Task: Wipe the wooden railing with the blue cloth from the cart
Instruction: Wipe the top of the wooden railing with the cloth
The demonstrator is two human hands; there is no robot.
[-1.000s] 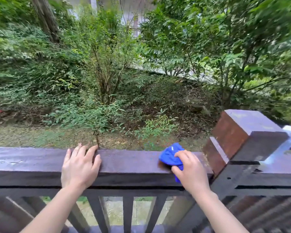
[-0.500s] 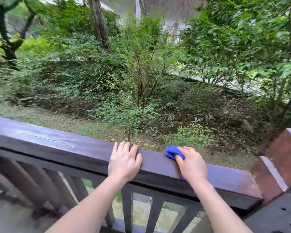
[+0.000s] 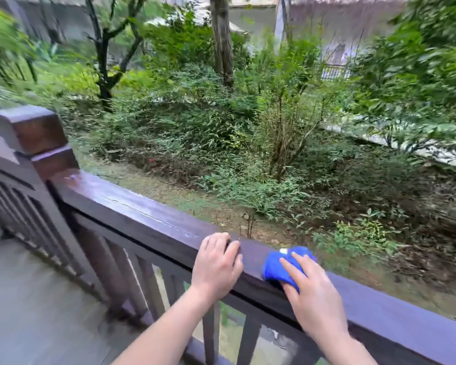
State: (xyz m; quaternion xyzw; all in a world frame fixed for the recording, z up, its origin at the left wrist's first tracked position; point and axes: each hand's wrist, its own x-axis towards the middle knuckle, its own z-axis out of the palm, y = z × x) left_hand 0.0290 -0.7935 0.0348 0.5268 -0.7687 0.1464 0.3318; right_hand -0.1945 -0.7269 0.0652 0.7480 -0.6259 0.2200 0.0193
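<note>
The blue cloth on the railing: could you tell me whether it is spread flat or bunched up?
Bunched up. The blue cloth sits as a crumpled wad on the railing, pressed under the right hand.

Soft daylight; motion blur smears edges, centre sharper.

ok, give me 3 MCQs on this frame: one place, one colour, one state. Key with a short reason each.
1. Where is the cloth?
A. on the deck floor
B. on the railing's top, under the right hand
C. draped over the corner post

2. What colour is the cloth?
A. blue
B. white
C. red

3. What is the left hand doing?
A. hanging free
B. holding a bottle
C. resting on the railing, holding nothing

Key:
1 B: the cloth lies on the railing beneath the right hand.
2 A: it is bright blue.
3 C: the left hand lies palm down on the rail.
</note>
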